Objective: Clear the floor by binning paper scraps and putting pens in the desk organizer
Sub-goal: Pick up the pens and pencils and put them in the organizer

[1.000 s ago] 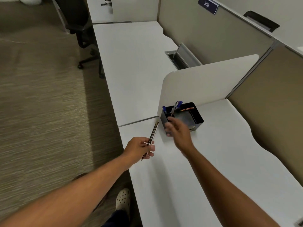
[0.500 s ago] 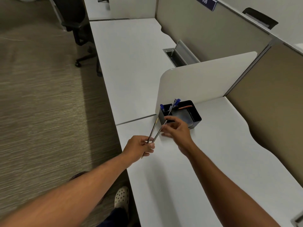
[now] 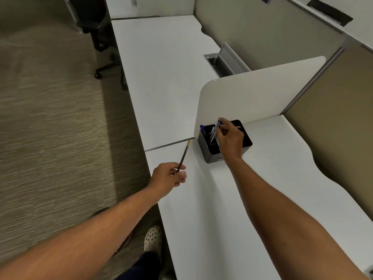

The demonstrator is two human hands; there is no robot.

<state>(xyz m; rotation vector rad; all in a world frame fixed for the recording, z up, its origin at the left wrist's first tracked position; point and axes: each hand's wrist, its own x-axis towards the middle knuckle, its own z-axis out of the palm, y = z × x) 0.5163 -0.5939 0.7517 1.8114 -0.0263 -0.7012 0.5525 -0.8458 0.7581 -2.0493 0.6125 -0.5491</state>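
A black desk organizer (image 3: 207, 155) stands on the white desk (image 3: 232, 199) against a cream divider. My right hand (image 3: 230, 138) is over it, pinching a silver pen (image 3: 214, 132) whose lower end dips into a front compartment. A blue pen (image 3: 202, 128) stands in the left compartment, and an orange pencil tip shows behind my hand. My left hand (image 3: 168, 175) hovers at the desk's front edge, gripping a dark pencil (image 3: 184, 154) with a gold end that points up toward the organizer.
The cream divider panel (image 3: 252, 98) rises just behind the organizer. A second white desk (image 3: 161, 77) with an open cable tray (image 3: 220, 63) lies beyond. A black office chair (image 3: 96, 27) stands on the carpet (image 3: 50, 128) at the far left. My shoe (image 3: 152, 237) shows below.
My right hand took the silver pen out of my left hand and carried it up into the organizer. My left hand keeps only the dark pencil.
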